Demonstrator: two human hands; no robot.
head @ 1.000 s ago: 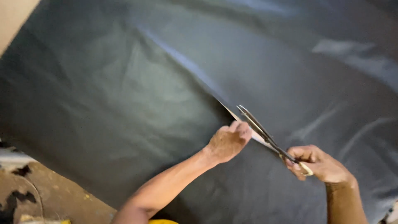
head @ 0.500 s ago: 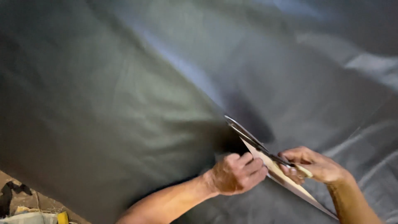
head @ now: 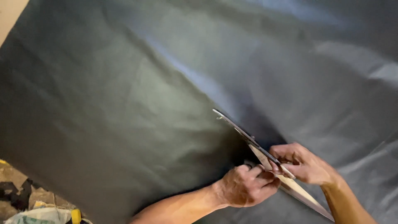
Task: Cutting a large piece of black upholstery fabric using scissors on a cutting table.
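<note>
A large sheet of dark grey fabric fills most of the view, with soft folds across it. My right hand grips the handles of long metal scissors, whose blades point up and to the left into the fabric. My left hand is closed on the fabric edge just left of the scissors, beside the right hand. A pale strip of surface shows in the gap of the cut, running down to the right under my hands.
A brown floor with dark fabric scraps shows at the lower left. A white bag and a small yellow object lie at the bottom left edge. A pale surface sits at the top left corner.
The view has shifted, so both hands and the scissors sit lower in the frame. My left hand has come down closer to the right hand. The scissors' tips have reached further up-left along the cut.
</note>
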